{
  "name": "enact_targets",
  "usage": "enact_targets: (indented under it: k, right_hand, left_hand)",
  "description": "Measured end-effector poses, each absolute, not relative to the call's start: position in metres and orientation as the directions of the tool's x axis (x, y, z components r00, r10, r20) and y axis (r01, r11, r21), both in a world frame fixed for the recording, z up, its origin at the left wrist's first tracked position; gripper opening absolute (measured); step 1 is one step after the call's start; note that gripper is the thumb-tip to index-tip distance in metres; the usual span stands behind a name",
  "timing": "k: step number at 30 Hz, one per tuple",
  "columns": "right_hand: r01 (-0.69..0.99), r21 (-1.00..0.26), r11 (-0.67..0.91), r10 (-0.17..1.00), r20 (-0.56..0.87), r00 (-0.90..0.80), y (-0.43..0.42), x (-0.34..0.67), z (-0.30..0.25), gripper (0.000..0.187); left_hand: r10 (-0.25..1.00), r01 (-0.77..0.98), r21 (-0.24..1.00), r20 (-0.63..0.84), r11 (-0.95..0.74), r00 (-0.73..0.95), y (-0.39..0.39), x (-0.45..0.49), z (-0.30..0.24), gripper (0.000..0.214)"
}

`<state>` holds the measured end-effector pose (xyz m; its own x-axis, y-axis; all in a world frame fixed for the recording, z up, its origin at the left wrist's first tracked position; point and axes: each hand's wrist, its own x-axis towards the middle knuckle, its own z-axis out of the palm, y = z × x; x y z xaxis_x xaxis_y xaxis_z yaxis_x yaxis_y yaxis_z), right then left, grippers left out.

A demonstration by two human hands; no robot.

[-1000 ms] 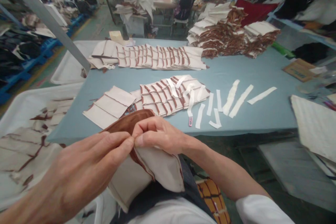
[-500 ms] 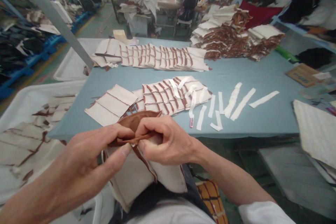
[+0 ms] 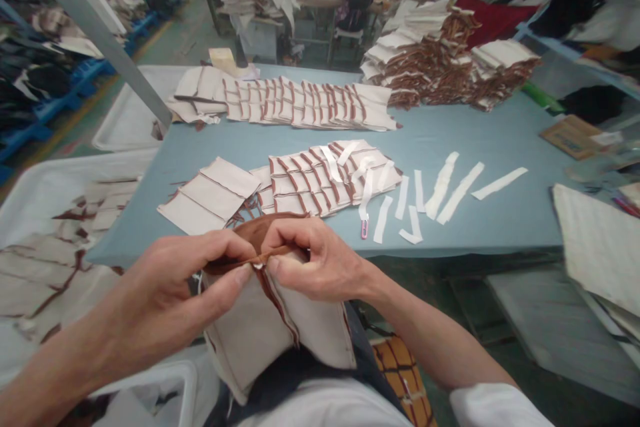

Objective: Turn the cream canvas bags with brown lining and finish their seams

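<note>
Beyond the left hand (image 3: 175,287) and the right hand (image 3: 320,263): wide table with a smooth pale-blue covering (image 3: 465,127); its near edge runs just past the fingers.
Tub: large white plastic tub with rounded rim (image 3: 60,177), left of the left hand; cream and brown cloth pieces lie in it.
Stack: tall, uneven heap of folded cream and brown cloth (image 3: 425,57), far beyond the right hand.
Rows: long overlapping row of cream cloth panels with brown seams (image 3: 305,103), well past both hands; shorter overlapping row of similar panels (image 3: 320,177), nearer, just beyond the right hand.
Pouch: cream cloth pouch with brown lining and seams (image 3: 250,333), hanging below both hands over the lap.
Left grip: thumb and fingers pinch the brown rim, left of the middle seam.
Right grip: curled fingers and thumb pinch the same rim, just beside the left fingertips.
Strips: narrow, flat white strips (image 3: 443,183), scattered beyond the right hand.
Clip: small pink oblong object (image 3: 365,227), near the table edge beyond the right hand.
Pinch: probably best with thumbs level on either side of the seam; light, even tension should stop the folded rim twisting.
Edges: the tub rim looks likeliest to catch the left forearm; sideways room seems easier right of the right hand, though low sweeps could disturb the strips.
</note>
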<state>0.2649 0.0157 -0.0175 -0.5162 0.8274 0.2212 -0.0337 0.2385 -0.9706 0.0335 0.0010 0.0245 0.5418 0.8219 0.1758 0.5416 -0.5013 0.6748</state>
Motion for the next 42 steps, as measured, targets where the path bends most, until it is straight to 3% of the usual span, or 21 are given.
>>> enact_targets:
  k: [6, 10, 14, 18, 21, 25, 29, 33, 42]
  right_hand:
    - [0.182, -0.760, 0.624, 0.749, 0.515, -0.416, 0.009, 0.265, -0.022, 0.010]
    - [0.251, -0.680, 0.689, 0.709, 0.561, -0.427, 0.007, 0.268, -0.023, 0.012]
    - [0.142, -0.826, 0.546, 0.772, 0.429, -0.469, 0.011, 0.273, -0.019, 0.010]
    - [0.074, -0.943, 0.325, 0.777, 0.222, -0.589, 0.020, 0.281, -0.010, 0.008]
    - [0.079, -0.966, 0.246, 0.759, 0.142, -0.635, 0.028, 0.285, -0.009, 0.020]
    - [-0.049, -0.996, 0.078, 0.720, 0.090, -0.688, 0.033, 0.283, -0.021, 0.034]
    - [-0.175, -0.976, -0.127, 0.705, 0.036, -0.709, 0.030, 0.278, -0.035, 0.053]
    - [-0.213, -0.957, -0.196, 0.719, 0.008, -0.695, 0.027, 0.274, -0.041, 0.060]
    - [-0.216, -0.960, -0.180, 0.738, 0.013, -0.675, 0.024, 0.272, -0.037, 0.056]
  left_hand:
    - [0.852, 0.511, 0.743, 0.151, -0.433, 0.502, 0.004, 0.040, 0.020, 0.024]
    - [0.855, 0.541, 0.698, 0.205, -0.469, 0.476, 0.004, 0.048, 0.022, 0.023]
    - [0.865, 0.568, 0.670, 0.244, -0.477, 0.439, -0.002, 0.051, 0.021, 0.026]
    - [0.879, 0.604, 0.670, 0.160, -0.431, 0.449, -0.006, 0.052, 0.018, 0.028]
    - [0.872, 0.602, 0.670, 0.146, -0.435, 0.467, -0.004, 0.051, 0.019, 0.026]
    - [0.855, 0.610, 0.636, 0.163, -0.473, 0.493, 0.003, 0.043, 0.017, 0.017]
    - [0.799, 0.577, 0.570, 0.284, -0.585, 0.530, 0.008, 0.033, 0.006, 0.008]
    - [0.740, 0.536, 0.521, 0.358, -0.664, 0.569, 0.009, 0.029, 0.003, 0.010]
    - [0.545, 0.479, 0.260, 0.414, -0.838, 0.729, 0.009, 0.026, 0.019, 0.027]
